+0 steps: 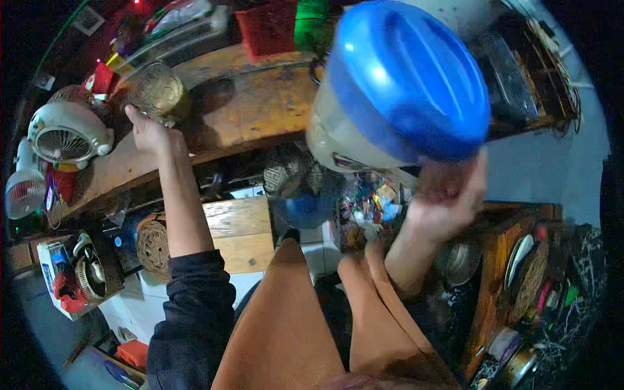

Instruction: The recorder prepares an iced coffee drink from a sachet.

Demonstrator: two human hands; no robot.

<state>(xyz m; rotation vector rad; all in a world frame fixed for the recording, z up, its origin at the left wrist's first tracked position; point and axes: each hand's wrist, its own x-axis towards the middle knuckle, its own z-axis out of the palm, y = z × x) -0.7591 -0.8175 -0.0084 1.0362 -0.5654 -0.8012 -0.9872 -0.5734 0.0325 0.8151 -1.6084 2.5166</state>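
My right hand (452, 195), blurred by motion, grips a large tub (338, 133) with a pale beige body and a big blue lid (409, 78). The tub is raised and tilted in front of the wooden table, its lid toward the upper right. At the table's left part, my left hand (153, 133) is closed against the near side of a clear round jar (157, 91) with a golden tint. The left thumb points up beside the jar; the other fingers are mostly hidden.
The worn wooden table (260, 91) carries a white fan (65, 133) at left and a red bin (266, 29) at the back. Below are a low wooden stool (240, 227), a box of odds and ends (84, 276) and a pile of colourful wrappers (370, 205). A wooden shelf (497, 286) stands at right.
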